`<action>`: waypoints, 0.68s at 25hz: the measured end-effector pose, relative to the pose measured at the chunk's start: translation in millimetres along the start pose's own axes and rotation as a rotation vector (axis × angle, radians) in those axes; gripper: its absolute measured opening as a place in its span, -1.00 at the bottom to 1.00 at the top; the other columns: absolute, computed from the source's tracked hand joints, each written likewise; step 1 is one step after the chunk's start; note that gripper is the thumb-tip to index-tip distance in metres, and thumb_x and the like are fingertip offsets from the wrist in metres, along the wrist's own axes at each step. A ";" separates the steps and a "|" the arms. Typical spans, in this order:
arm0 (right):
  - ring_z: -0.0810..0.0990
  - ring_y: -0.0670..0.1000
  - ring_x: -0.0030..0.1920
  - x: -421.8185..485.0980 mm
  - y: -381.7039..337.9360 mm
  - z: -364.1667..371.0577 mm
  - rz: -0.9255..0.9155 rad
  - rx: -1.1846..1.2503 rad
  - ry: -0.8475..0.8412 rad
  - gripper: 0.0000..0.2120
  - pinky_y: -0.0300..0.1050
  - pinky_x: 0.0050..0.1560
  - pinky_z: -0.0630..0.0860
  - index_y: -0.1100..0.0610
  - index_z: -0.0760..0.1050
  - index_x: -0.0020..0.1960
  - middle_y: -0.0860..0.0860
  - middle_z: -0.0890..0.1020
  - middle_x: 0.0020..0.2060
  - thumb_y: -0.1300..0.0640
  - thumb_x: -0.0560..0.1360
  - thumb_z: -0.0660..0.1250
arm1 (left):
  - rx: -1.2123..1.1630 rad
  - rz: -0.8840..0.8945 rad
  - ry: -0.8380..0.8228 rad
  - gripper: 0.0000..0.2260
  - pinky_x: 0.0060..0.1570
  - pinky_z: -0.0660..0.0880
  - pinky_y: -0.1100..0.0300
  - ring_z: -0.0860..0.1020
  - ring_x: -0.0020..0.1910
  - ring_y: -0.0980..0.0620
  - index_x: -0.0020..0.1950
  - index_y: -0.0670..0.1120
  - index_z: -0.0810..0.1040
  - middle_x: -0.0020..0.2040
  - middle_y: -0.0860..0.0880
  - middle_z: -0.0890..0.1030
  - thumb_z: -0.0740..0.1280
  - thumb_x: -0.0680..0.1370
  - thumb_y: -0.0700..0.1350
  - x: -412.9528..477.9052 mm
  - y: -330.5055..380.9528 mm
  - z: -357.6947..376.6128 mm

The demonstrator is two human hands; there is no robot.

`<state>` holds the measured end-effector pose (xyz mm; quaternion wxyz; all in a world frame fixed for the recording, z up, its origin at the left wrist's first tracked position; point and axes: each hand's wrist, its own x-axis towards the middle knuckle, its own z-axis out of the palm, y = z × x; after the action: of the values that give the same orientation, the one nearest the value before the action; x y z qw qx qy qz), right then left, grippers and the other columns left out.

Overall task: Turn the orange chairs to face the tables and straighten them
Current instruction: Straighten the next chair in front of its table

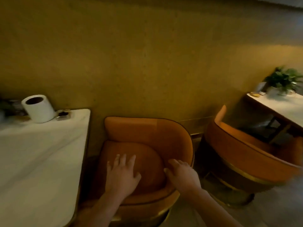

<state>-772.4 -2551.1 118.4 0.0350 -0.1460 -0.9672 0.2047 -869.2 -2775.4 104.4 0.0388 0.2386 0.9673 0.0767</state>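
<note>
Near orange chair [147, 145] stands against the wall, just beside the right edge of the left table [41, 158]; its open front faces that table. Left hand [122, 174] over the seat cushion, fingers spread wide, palm down, gripping nothing; cannot tell if it touches the cushion. Right hand [182, 173] at the right side of the seat, where cushion meets the inner curve of the backrest, fingers loosely extended and pressed against the upholstery, not closed round anything. Second orange chair [246, 149] to the right, near the first but apart from it, its back toward the first chair, tucked at the near edge of the right table [285, 108]. Paper roll [38, 108] upright at the left table's far edge. Potted plant [283, 81] at the right table's far edge. Picture blurred.
</note>
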 end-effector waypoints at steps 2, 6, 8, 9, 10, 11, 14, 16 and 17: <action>0.44 -0.05 0.30 31.8 12.6 -2.5 -0.066 0.013 -0.031 -0.56 -0.04 0.26 0.42 -0.12 0.35 0.42 -0.12 0.50 0.32 -0.25 0.60 0.11 | -0.010 -0.077 0.003 -0.33 0.55 -0.04 -0.25 -0.06 0.63 -0.14 0.64 0.13 -0.04 0.66 -0.08 0.04 0.11 0.61 0.30 9.2 10.2 1.2; 0.44 -0.05 0.31 91.2 24.9 0.9 -0.169 0.000 -0.110 -0.54 -0.05 0.27 0.45 -0.11 0.34 0.43 -0.11 0.50 0.33 -0.26 0.60 0.11 | 0.001 -0.209 -0.019 -0.31 0.53 -0.04 -0.27 -0.07 0.62 -0.15 0.64 0.14 -0.06 0.65 -0.09 0.04 0.12 0.59 0.32 33.5 18.2 12.3; 0.41 -0.03 0.35 114.9 29.5 4.8 -0.192 -0.011 -0.169 -0.53 -0.02 0.28 0.45 -0.10 0.32 0.45 -0.09 0.47 0.37 -0.24 0.61 0.13 | -0.016 -0.264 -0.029 -0.31 0.53 -0.04 -0.27 -0.07 0.62 -0.15 0.64 0.14 -0.06 0.65 -0.08 0.04 0.13 0.59 0.31 44.6 21.1 19.9; 0.40 -0.02 0.37 126.1 32.2 6.3 -0.209 -0.012 -0.197 -0.53 -0.01 0.30 0.45 -0.10 0.31 0.46 -0.08 0.46 0.39 -0.24 0.61 0.13 | -0.031 -0.296 -0.036 -0.31 0.53 -0.03 -0.28 -0.06 0.62 -0.15 0.64 0.14 -0.04 0.65 -0.07 0.05 0.13 0.59 0.31 50.3 23.9 23.4; 0.39 -0.02 0.38 137.4 35.4 6.6 -0.235 -0.017 -0.217 -0.52 -0.01 0.31 0.44 -0.11 0.30 0.47 -0.08 0.44 0.40 -0.24 0.60 0.13 | -0.046 -0.328 -0.037 -0.31 0.53 -0.02 -0.29 -0.05 0.62 -0.15 0.63 0.13 -0.02 0.65 -0.07 0.06 0.15 0.59 0.30 55.5 28.4 25.9; 0.39 -0.02 0.39 148.7 39.1 6.3 -0.262 -0.030 -0.236 -0.51 -0.01 0.31 0.44 -0.11 0.29 0.47 -0.08 0.44 0.41 -0.25 0.60 0.13 | -0.052 -0.356 -0.038 -0.32 0.53 -0.02 -0.30 -0.05 0.62 -0.15 0.63 0.12 0.01 0.65 -0.08 0.07 0.15 0.59 0.30 60.1 33.9 27.2; 0.36 0.00 0.41 179.1 50.9 5.9 -0.315 -0.081 -0.321 -0.49 0.01 0.32 0.44 -0.10 0.28 0.48 -0.08 0.42 0.42 -0.27 0.59 0.11 | -0.052 -0.431 -0.043 -0.34 0.53 -0.03 -0.30 -0.05 0.62 -0.16 0.62 0.13 0.02 0.65 -0.08 0.07 0.14 0.59 0.29 68.9 50.7 27.9; 0.35 0.01 0.42 192.9 59.7 7.9 -0.355 -0.108 -0.378 -0.47 0.00 0.32 0.41 -0.11 0.27 0.49 -0.08 0.41 0.43 -0.28 0.59 0.10 | -0.073 -0.500 -0.040 -0.33 0.53 -0.06 -0.30 -0.07 0.63 -0.17 0.63 0.15 -0.03 0.65 -0.08 0.05 0.14 0.59 0.30 70.3 61.9 31.2; 0.36 0.00 0.41 201.3 66.7 8.4 -0.392 -0.122 -0.404 -0.48 -0.02 0.31 0.41 -0.11 0.27 0.49 -0.08 0.42 0.42 -0.29 0.59 0.10 | -0.084 -0.550 -0.047 -0.32 0.53 -0.08 -0.30 -0.08 0.63 -0.16 0.63 0.16 -0.04 0.66 -0.07 0.04 0.14 0.59 0.30 72.4 71.5 33.0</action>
<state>-947.8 -2436.3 85.3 -0.1281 0.0856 -0.9749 0.1605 -896.9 -2674.7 81.0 0.0904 -0.0329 0.9906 0.0975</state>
